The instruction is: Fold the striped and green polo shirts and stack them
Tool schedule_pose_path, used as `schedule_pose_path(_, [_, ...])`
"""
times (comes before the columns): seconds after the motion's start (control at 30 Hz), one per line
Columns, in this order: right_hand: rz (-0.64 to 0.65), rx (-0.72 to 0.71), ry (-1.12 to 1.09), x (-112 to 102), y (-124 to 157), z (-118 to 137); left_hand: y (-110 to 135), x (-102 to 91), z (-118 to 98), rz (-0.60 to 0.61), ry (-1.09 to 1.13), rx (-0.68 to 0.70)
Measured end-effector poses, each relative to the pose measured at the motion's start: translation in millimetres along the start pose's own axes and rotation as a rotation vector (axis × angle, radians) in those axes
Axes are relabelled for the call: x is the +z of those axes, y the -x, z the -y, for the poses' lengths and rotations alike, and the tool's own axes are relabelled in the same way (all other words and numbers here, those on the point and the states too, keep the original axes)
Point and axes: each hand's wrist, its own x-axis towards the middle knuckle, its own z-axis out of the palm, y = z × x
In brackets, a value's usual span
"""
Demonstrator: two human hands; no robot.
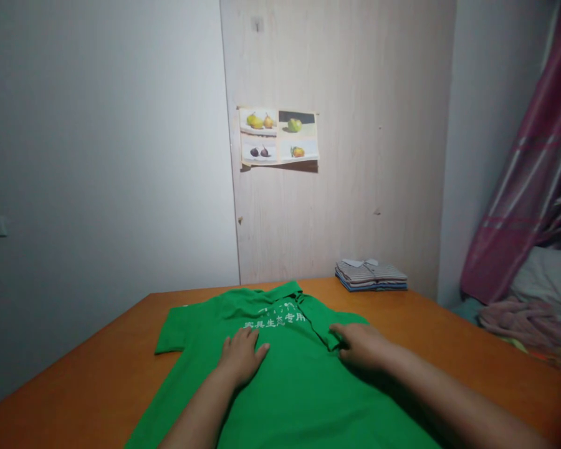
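A green polo shirt [299, 386] with white lettering across its upper back lies spread over the orange tabletop, collar pointing away from me. Its left sleeve [172, 330] lies out flat, while on the right side the fabric is folded inward along a diagonal edge. My left hand [243, 357] rests open on the shirt just below the lettering, fingers spread. At the folded right sleeve, my right hand [362, 344] has its fingers closed on the green cloth; the exact grip is partly hidden.
A stack of folded striped shirts [371, 274] sits at the table's [121, 337] back right corner. Behind stands a pale wood panel with a fruit picture [279, 137]. To the right are a pink curtain [509, 206] and rumpled bedding [528, 324].
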Motion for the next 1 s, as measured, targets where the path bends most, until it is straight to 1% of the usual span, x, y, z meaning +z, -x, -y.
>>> schedule_pose_path(0.07, [-0.015, 0.009, 0.005, 6.8, -7.7, -2.5, -1.3, 11.2, 3.0, 0.006, 0.010, -0.021])
schedule_pose_path(0.1, [-0.030, 0.019, -0.034, 9.2, -12.6, -5.9, -1.3, 14.3, 4.8, 0.012, 0.014, -0.019])
schedule_pose_path(0.13, [-0.051, 0.040, -0.118, 10.4, -18.3, -10.6, -1.3, 16.1, 6.4, 0.017, 0.015, -0.014])
schedule_pose_path(0.17, [-0.085, 0.089, -0.270, 10.4, -24.7, -16.4, -1.5, 16.9, 7.7, 0.020, 0.013, -0.013])
schedule_pose_path(0.27, [-0.222, 0.319, -0.886, 2.6, -47.9, -37.7, -3.4, 16.9, 9.2, 0.023, -0.004, -0.025])
schedule_pose_path(0.3, [-0.261, 0.380, -1.022, -1.6, -56.3, -45.1, -4.2, 16.9, 9.1, 0.028, -0.008, -0.028])
schedule_pose_path(0.37, [-0.331, 0.437, -1.158, -10.3, -73.0, -58.9, -5.2, 17.3, 8.7, 0.038, -0.013, -0.030])
schedule_pose_path(0.5, [-0.480, 0.488, -1.310, -21.2, -102.1, -79.9, -5.4, 18.3, 8.4, 0.047, -0.020, -0.033])
schedule_pose_path(0.63, [-0.593, 0.495, -1.354, -23.9, -124.7, -90.2, -5.1, 17.9, 8.0, 0.047, -0.027, -0.039])
schedule_pose_path(0.77, [-0.620, 0.462, -1.266, -21.1, -140.4, -92.2, -4.6, 17.6, 7.4, 0.042, -0.008, -0.051])
schedule_pose_path(0.87, [-0.615, 0.490, -1.133, -9.8, -144.1, -92.7, -4.1, 17.2, 7.1, 0.042, -0.001, -0.058])
schedule_pose_path(1.0, [-0.567, 0.574, -0.932, 14.0, -141.8, -97.2, -3.3, 15.7, 5.5, 0.051, 0.010, -0.058])
